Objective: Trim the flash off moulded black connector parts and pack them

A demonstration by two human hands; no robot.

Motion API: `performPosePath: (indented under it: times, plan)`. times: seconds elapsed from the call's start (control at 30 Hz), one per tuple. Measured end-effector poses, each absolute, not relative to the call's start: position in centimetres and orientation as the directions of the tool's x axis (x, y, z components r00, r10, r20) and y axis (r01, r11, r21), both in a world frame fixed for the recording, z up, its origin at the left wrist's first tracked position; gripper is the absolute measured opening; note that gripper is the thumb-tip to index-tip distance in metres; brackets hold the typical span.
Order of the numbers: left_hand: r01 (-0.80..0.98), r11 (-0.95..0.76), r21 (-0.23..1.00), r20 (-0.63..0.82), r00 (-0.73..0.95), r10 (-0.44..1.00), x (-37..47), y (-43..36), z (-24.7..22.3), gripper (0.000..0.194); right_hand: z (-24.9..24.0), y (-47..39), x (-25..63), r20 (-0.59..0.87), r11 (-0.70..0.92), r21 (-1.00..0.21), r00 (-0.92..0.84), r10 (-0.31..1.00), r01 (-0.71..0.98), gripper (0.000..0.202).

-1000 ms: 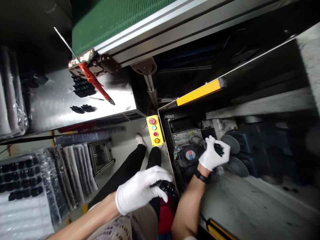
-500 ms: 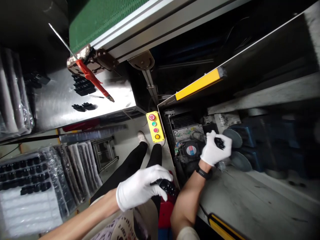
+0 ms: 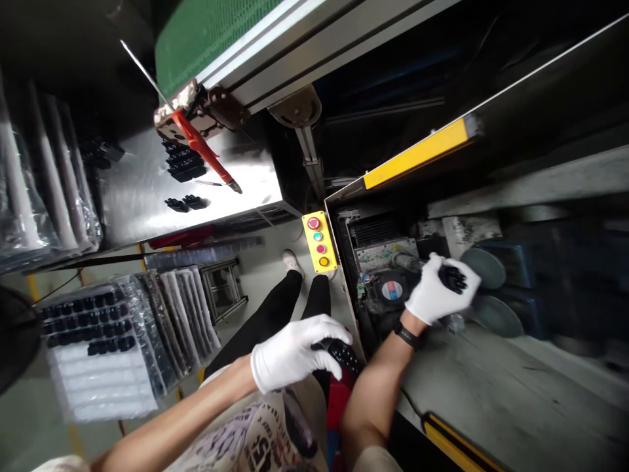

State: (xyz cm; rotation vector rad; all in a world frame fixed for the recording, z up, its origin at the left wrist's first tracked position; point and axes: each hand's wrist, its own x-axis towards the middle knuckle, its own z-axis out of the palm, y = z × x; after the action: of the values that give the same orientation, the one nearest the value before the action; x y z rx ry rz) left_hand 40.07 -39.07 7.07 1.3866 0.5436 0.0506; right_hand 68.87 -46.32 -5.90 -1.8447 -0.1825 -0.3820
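My left hand (image 3: 299,351), in a white glove, is closed around a black part (image 3: 340,354) with small light dots, low in the middle of the view. To the right, my right hand (image 3: 442,288), also gloved, grips another black part (image 3: 453,279) above the machine bay, beside two round grey discs. More black parts (image 3: 184,162) lie in a stack on the metal table (image 3: 132,210), and a small pair (image 3: 187,203) sits nearer its edge. A red-handled tool (image 3: 204,149) with a thin metal shaft rests across a brown bracket at the table.
A yellow button box (image 3: 319,242) stands in the middle. A yellow bar (image 3: 417,154) runs along the machine frame. Bagged trays of black parts (image 3: 98,367) are at the lower left, and plastic-wrapped stacks (image 3: 49,177) above them. A green belt (image 3: 211,39) is at the top.
The whole view has shifted, so the table, trays and button box appear farther right and slightly higher. Both hands still hold their black parts.
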Motion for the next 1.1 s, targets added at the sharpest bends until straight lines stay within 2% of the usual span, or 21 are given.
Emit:
performPosePath:
  times: [0.1,0.23,0.4,0.57,0.7,0.77,0.93,1.1]
  plan:
    - [0.197,0.204,0.959,-0.26,0.897,0.358,40.3,-38.4,7.2,0.035,-5.6,-46.5,69.2,0.349,-0.302,-0.892,0.937,0.008,0.335,0.013]
    - [0.217,0.193,0.957,-0.276,0.883,0.378,40.3,-37.8,6.9,0.035,-5.6,-47.0,69.7,0.323,-0.353,-0.874,0.942,0.089,0.333,0.015]
    - [0.255,0.203,0.945,-0.315,0.873,0.372,40.0,-37.8,6.9,0.035,-5.6,-47.0,69.5,0.337,-0.334,-0.88,0.939,0.063,0.338,0.017]
    - [0.24,0.207,0.949,-0.304,0.871,0.385,39.8,-37.9,6.6,0.033,-4.9,-46.7,69.4,0.285,-0.432,-0.853,0.955,0.081,0.292,0.013]
    - [0.251,0.217,0.943,-0.317,0.876,0.364,39.7,-37.6,6.6,0.034,-5.2,-46.8,69.5,0.329,-0.358,-0.874,0.942,0.063,0.329,0.01]
    - [0.264,0.218,0.94,-0.329,0.873,0.361,39.7,-37.5,6.6,0.035,-5.3,-46.9,69.6,0.344,-0.381,-0.857,0.936,0.076,0.346,0.007]
    - [0.248,0.243,0.938,-0.323,0.879,0.35,39.8,-37.8,6.2,0.033,-4.6,-47.1,69.7,0.32,-0.347,-0.876,0.942,0.105,0.336,0.006]
    - [0.254,0.267,0.93,-0.34,0.869,0.359,39.7,-38.1,6.0,0.034,-4.3,-46.9,69.6,0.29,-0.433,-0.848,0.951,0.106,0.307,0.01]
